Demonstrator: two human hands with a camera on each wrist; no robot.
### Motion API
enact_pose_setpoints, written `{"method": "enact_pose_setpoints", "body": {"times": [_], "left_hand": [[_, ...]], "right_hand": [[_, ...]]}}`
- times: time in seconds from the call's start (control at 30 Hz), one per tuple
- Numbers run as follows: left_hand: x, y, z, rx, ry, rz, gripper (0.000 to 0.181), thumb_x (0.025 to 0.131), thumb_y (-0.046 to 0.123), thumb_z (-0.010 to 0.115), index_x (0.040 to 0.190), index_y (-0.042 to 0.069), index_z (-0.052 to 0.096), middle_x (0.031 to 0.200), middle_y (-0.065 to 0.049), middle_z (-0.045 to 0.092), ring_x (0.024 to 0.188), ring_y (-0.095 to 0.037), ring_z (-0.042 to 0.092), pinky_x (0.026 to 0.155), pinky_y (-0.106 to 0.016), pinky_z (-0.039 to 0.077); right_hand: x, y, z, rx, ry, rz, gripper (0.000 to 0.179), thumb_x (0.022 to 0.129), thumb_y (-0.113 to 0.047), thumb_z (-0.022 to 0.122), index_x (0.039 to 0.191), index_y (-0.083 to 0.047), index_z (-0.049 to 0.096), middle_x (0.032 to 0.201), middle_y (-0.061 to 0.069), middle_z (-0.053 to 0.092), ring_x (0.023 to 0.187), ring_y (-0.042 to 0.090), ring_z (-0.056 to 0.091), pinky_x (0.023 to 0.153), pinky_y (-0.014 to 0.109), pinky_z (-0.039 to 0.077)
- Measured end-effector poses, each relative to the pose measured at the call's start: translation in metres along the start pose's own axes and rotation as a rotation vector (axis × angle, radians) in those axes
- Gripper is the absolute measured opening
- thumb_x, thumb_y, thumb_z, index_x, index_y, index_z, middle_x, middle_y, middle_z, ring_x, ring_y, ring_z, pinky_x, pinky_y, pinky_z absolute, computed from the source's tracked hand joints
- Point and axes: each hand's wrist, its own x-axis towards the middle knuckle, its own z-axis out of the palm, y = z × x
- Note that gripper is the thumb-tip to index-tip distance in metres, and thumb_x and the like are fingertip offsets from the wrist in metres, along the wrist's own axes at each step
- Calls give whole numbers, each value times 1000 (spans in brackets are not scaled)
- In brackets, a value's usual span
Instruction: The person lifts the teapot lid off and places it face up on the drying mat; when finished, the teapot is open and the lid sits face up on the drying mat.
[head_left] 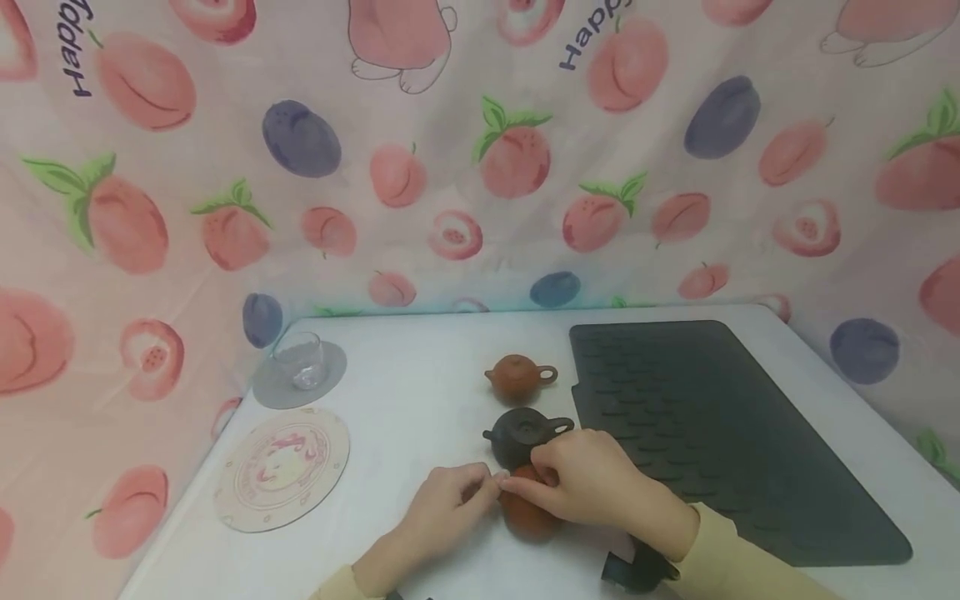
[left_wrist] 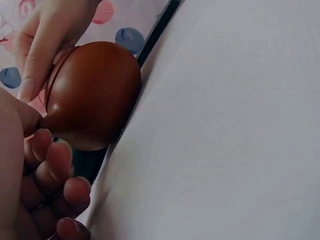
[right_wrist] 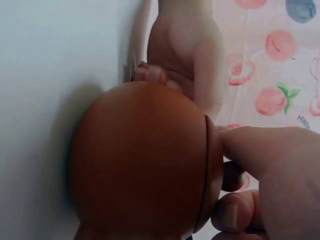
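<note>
A reddish-brown clay teapot stands upright on the white tabletop between both hands. My left hand pinches the tip of its short spout between thumb and forefinger; the other fingers curl loosely below. From the other side my right hand reaches over the top. Its thumb lies along the lid, and its curled fingers grip the small knob, partly hidden by them. The thumb tip comes close to the left fingertips. Just behind stands a dark teapot, near the right knuckles.
Farther back sits another orange-brown teapot. A large dark ribbed tray lies on the right. At left are a round patterned mat and a clear glass cup on a grey round coaster. Fruit-print cloth hangs behind.
</note>
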Motion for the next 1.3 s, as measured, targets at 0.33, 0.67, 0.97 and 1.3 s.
{"method": "enact_pose_setpoints", "body": {"times": [0.33,0.67,0.97,1.3], "left_hand": [[-3,-2,6,45,-3,-2,40,108,46,49,72,28,55,57,17,41,52,0,37,49,-21,29],[-2,-1,6,78,-10,28,42,109,44,45,71,28,52,56,18,40,51,0,37,49,-20,30],[-2,-3,8,64,2,30,42,109,45,47,71,29,53,56,19,40,51,0,38,49,-21,30],[-1,0,6,66,27,41,43,108,43,50,68,29,51,55,21,39,51,1,39,49,-20,31]], "right_hand": [[-4,-4,0,-31,23,-52,53,97,-50,66,57,-29,40,50,-19,27,46,-1,31,44,24,26],[-4,-6,-1,-59,7,-45,49,99,-50,65,61,-27,43,52,-15,32,47,1,33,44,23,28],[-6,-3,-3,2,-30,-24,45,100,-51,62,66,-28,44,56,-16,35,49,0,35,46,23,29],[-4,4,-8,154,4,-5,35,101,-46,63,70,-34,53,77,-15,50,64,4,49,55,24,41]]}}
